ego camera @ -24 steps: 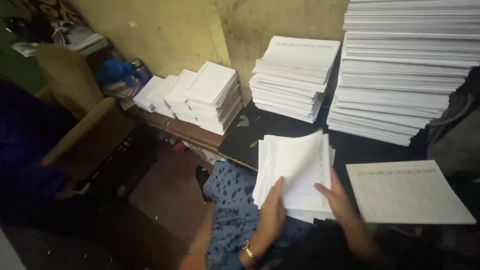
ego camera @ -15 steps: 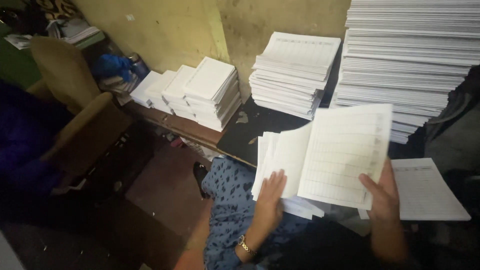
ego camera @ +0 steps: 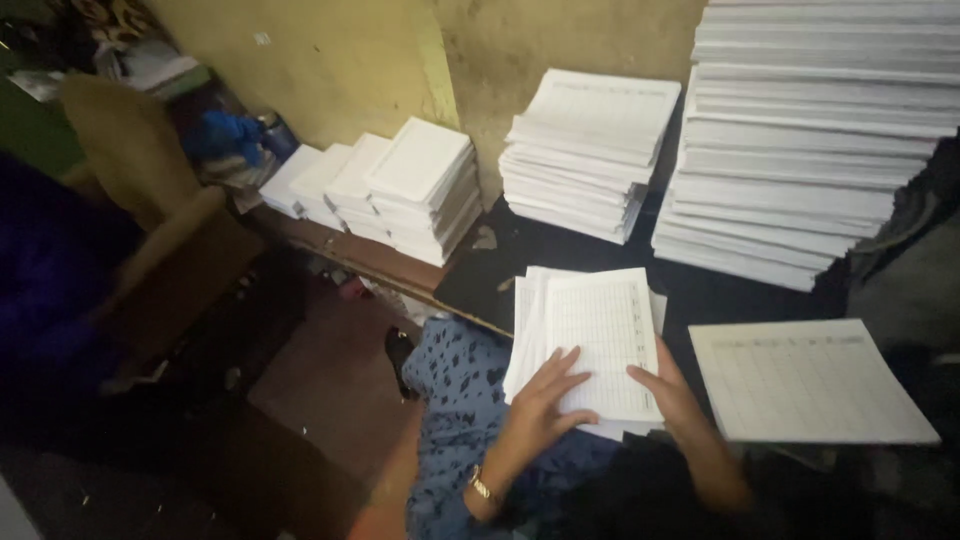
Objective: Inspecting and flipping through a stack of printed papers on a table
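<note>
A fanned pile of white ruled sheets (ego camera: 595, 330) lies on the dark table (ego camera: 700, 295) in front of me. My left hand (ego camera: 540, 400) rests flat on the pile's lower left part, fingers spread over the top sheet. At the pile's lower right corner my right hand (ego camera: 668, 392) touches the sheet's edge with thumb and fingers. A separate ruled sheet stack (ego camera: 805, 380) lies flat to the right, apart from both hands.
Tall stacks of printed sheets (ego camera: 800, 140) stand at the back right, a lower stack (ego camera: 590, 150) beside them. Several white bundles (ego camera: 400, 190) sit on a wooden ledge to the left. A brown chair (ego camera: 150, 200) stands at the far left.
My right hand had lifted a ruled sheet above the pile; that sheet is now out of my hand and the hand is back on the pile's lower right corner. The left hand stayed on the pile.
</note>
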